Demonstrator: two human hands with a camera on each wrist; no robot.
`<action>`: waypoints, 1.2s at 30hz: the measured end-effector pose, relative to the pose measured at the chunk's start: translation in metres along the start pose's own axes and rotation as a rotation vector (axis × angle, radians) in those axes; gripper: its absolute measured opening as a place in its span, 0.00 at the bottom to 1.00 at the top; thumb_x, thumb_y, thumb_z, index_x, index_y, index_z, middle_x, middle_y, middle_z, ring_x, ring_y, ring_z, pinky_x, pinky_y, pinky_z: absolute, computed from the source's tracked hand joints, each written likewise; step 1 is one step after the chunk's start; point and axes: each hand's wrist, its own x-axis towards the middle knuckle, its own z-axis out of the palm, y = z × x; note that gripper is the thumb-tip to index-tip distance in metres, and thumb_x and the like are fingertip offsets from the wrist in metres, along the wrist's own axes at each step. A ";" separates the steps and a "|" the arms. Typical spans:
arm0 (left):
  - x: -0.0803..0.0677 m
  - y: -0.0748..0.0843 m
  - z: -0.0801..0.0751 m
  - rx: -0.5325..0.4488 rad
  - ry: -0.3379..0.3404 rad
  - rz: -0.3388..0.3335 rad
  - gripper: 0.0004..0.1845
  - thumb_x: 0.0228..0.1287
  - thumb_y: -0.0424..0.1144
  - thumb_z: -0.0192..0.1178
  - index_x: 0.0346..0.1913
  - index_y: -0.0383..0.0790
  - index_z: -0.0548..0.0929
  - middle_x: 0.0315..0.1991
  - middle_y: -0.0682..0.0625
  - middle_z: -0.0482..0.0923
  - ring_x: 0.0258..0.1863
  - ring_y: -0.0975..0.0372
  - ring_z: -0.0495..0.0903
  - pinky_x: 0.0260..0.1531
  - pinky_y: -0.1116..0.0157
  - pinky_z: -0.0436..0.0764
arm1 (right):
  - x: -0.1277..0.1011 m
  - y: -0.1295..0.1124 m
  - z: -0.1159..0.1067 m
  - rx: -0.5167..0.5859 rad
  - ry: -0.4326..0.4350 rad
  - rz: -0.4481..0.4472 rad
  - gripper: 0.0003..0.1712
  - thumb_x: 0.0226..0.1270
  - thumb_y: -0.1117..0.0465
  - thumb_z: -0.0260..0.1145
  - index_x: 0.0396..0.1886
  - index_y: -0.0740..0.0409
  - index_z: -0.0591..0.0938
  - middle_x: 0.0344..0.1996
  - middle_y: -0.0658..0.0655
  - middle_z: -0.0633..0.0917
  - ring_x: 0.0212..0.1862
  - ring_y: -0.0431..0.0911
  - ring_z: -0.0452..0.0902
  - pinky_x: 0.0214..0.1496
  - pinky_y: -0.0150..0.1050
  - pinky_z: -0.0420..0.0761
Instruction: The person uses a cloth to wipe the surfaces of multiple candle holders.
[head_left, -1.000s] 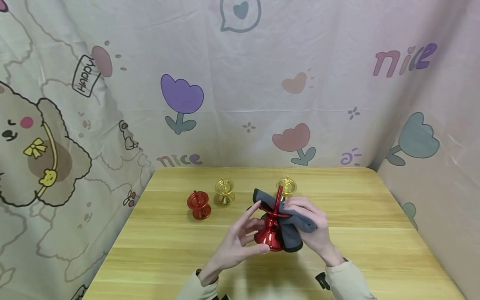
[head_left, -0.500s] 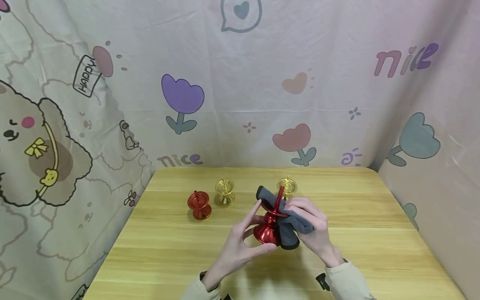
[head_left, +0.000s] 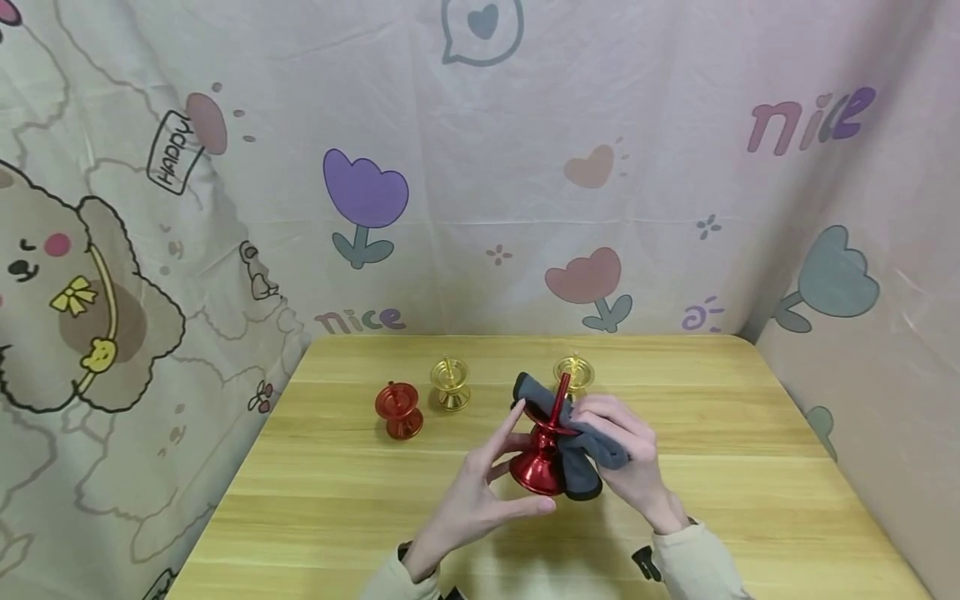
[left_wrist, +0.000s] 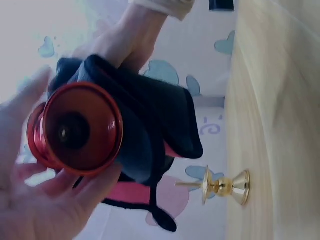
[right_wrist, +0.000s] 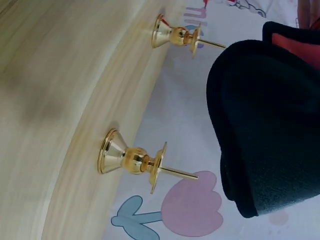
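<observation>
A shiny red candlestick [head_left: 534, 472] with a spike on top is held above the table by my left hand [head_left: 474, 493], its fingers and thumb about the flared base. The base's hollow underside [left_wrist: 82, 131] faces the left wrist view. My right hand [head_left: 624, 440] grips a folded dark grey cloth [head_left: 581, 473] with black edging, wrapped against the candlestick's right side and behind its dish. Part of the stem and dish is hidden by the cloth. In the right wrist view the cloth [right_wrist: 270, 125] fills the right side, showing a red patch at one fold.
Further back on the wooden table [head_left: 315, 517] stand a second red candlestick [head_left: 400, 410] and a gold one [head_left: 450, 383] to the left. Another gold candlestick [head_left: 573, 372] stands behind the cloth. A printed curtain [head_left: 480, 167] hangs behind the table.
The red candlestick has tilted slightly, its base shifting a little upward in view. My left hand has moved slightly right with it; the right hand and cloth have barely shifted.
</observation>
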 end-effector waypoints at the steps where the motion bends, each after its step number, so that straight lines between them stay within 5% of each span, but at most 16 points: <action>1: 0.000 0.000 0.001 0.028 0.016 0.018 0.56 0.56 0.37 0.76 0.81 0.55 0.51 0.59 0.43 0.82 0.59 0.59 0.81 0.60 0.60 0.83 | 0.001 0.000 0.000 -0.013 -0.006 -0.009 0.09 0.67 0.69 0.69 0.34 0.76 0.85 0.34 0.68 0.84 0.44 0.54 0.81 0.60 0.36 0.81; 5: -0.002 -0.001 -0.001 -0.064 -0.010 0.038 0.54 0.58 0.33 0.73 0.81 0.52 0.51 0.57 0.38 0.82 0.58 0.63 0.81 0.59 0.63 0.83 | -0.001 -0.001 0.001 0.032 -0.028 0.005 0.09 0.67 0.69 0.68 0.36 0.75 0.85 0.36 0.67 0.84 0.46 0.54 0.81 0.61 0.36 0.81; 10: -0.003 -0.001 -0.008 -0.298 -0.112 -0.054 0.52 0.62 0.29 0.68 0.82 0.55 0.49 0.61 0.30 0.78 0.60 0.66 0.79 0.61 0.65 0.82 | -0.003 -0.001 0.001 0.145 -0.028 0.072 0.10 0.66 0.70 0.68 0.41 0.77 0.84 0.40 0.68 0.85 0.51 0.51 0.82 0.64 0.36 0.81; 13: -0.002 -0.001 -0.006 -0.216 -0.102 -0.071 0.53 0.63 0.33 0.69 0.82 0.58 0.47 0.63 0.35 0.78 0.62 0.64 0.79 0.63 0.64 0.80 | -0.003 0.001 0.001 0.130 -0.014 0.069 0.10 0.66 0.70 0.68 0.40 0.77 0.84 0.39 0.69 0.84 0.51 0.51 0.82 0.63 0.35 0.81; 18: -0.002 -0.003 0.002 -0.012 0.012 -0.018 0.55 0.58 0.38 0.74 0.81 0.57 0.49 0.59 0.43 0.82 0.60 0.57 0.82 0.61 0.64 0.82 | -0.010 0.003 0.001 0.058 -0.015 0.085 0.11 0.67 0.67 0.69 0.40 0.76 0.85 0.38 0.68 0.83 0.49 0.51 0.80 0.63 0.33 0.80; 21: -0.003 -0.005 0.004 -0.043 0.064 0.003 0.54 0.58 0.33 0.73 0.81 0.54 0.52 0.58 0.41 0.83 0.59 0.55 0.83 0.59 0.65 0.83 | -0.014 0.001 0.001 0.022 -0.012 0.200 0.14 0.66 0.65 0.71 0.43 0.75 0.85 0.41 0.67 0.83 0.51 0.48 0.80 0.63 0.31 0.79; 24: -0.003 -0.005 0.004 -0.072 0.094 0.005 0.53 0.58 0.32 0.73 0.81 0.51 0.52 0.58 0.39 0.83 0.59 0.54 0.83 0.59 0.65 0.83 | -0.017 -0.002 0.001 0.009 0.031 0.370 0.15 0.57 0.73 0.74 0.42 0.76 0.81 0.42 0.62 0.82 0.51 0.43 0.79 0.62 0.28 0.78; 29: -0.003 -0.003 0.005 -0.067 0.164 -0.088 0.54 0.58 0.35 0.74 0.81 0.56 0.52 0.58 0.44 0.83 0.61 0.55 0.81 0.62 0.62 0.81 | -0.023 -0.013 0.005 -0.005 0.080 0.622 0.23 0.38 0.86 0.74 0.37 0.72 0.80 0.40 0.43 0.85 0.45 0.33 0.81 0.52 0.24 0.79; 32: -0.003 -0.003 0.005 -0.079 0.211 -0.145 0.54 0.57 0.35 0.75 0.80 0.58 0.52 0.58 0.46 0.83 0.61 0.56 0.81 0.62 0.61 0.81 | -0.025 -0.018 0.008 0.010 0.033 0.677 0.21 0.42 0.84 0.74 0.39 0.66 0.86 0.41 0.39 0.88 0.45 0.32 0.84 0.50 0.24 0.81; 36: -0.003 -0.002 0.004 -0.082 0.234 -0.133 0.55 0.57 0.35 0.75 0.81 0.56 0.52 0.58 0.45 0.83 0.60 0.55 0.81 0.61 0.60 0.82 | -0.027 -0.018 0.011 0.120 -0.027 0.610 0.23 0.47 0.86 0.70 0.44 0.68 0.88 0.48 0.46 0.89 0.53 0.36 0.84 0.54 0.27 0.83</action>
